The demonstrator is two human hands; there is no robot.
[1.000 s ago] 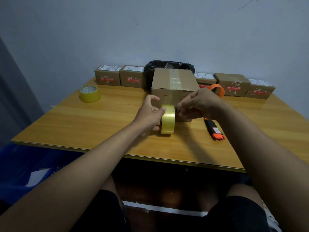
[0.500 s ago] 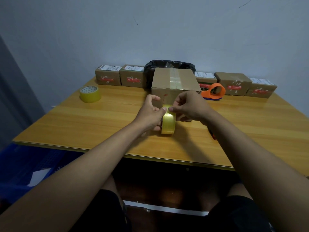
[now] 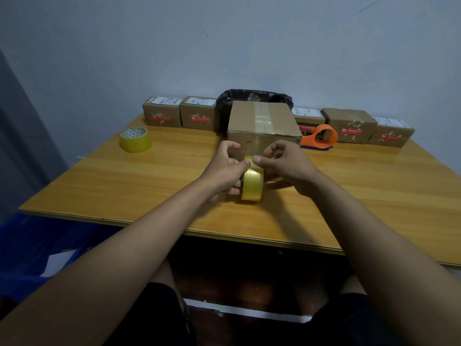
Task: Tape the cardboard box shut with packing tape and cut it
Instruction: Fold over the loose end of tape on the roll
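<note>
A brown cardboard box [image 3: 262, 121] stands mid-table, a strip of clear tape running along its top seam. Just in front of it a yellow tape roll [image 3: 252, 183] stands on edge. My left hand [image 3: 224, 168] grips the roll from the left, thumb on its top. My right hand [image 3: 287, 163] pinches the tape at the top of the roll with thumb and forefinger. The black and orange cutter is hidden behind my right forearm.
A second yellow tape roll [image 3: 135, 139] lies at the left. An orange tape dispenser [image 3: 320, 137] sits right of the box. Several small labelled boxes [image 3: 162, 114] line the back wall beside a black bag [image 3: 252, 97]. A blue crate [image 3: 37, 248] stands below left.
My right hand has moved left from beside the box onto the top of the roll, meeting my left thumb. The cutter, seen a second ago, is now covered by my right arm.
</note>
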